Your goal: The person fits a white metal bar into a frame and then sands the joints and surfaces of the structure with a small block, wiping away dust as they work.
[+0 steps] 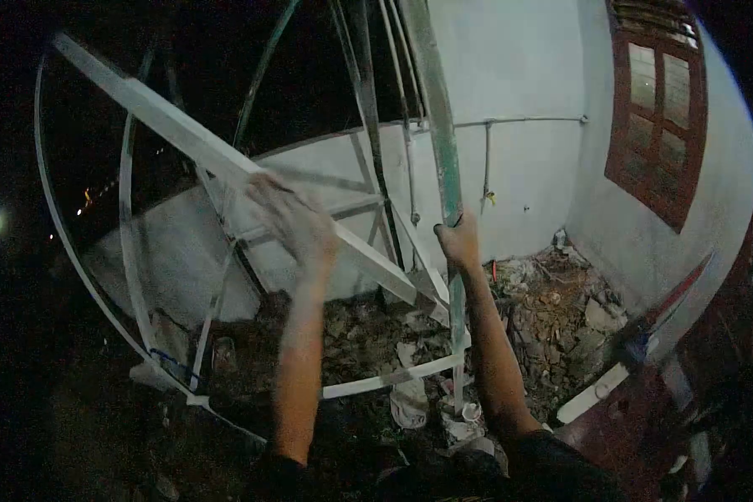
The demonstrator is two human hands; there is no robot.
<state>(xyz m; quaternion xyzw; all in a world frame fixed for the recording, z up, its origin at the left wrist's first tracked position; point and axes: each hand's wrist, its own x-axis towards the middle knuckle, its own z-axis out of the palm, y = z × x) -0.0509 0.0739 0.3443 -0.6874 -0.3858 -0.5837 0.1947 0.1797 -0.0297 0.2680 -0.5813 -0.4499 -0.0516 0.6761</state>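
My left hand (297, 219), smeared by motion, is at a long pale beam (184, 134) that slants from the upper left down to the middle; whether its fingers grip the beam is unclear. My right hand (460, 243) is wrapped round a tall green-grey metal post (446, 167) that stands nearly upright. A metal frame of thin bars (128, 201) curves around the left side. A pale crossbar (393, 378) runs low between my forearms and meets the post near its lower part.
A white wall (527, 75) with thin pipes (487, 159) stands ahead. A brown-framed window (657, 117) is at the right. Rubble (552, 322) covers the ground below. A white-edged board (592, 393) lies at the lower right. Darkness fills the left.
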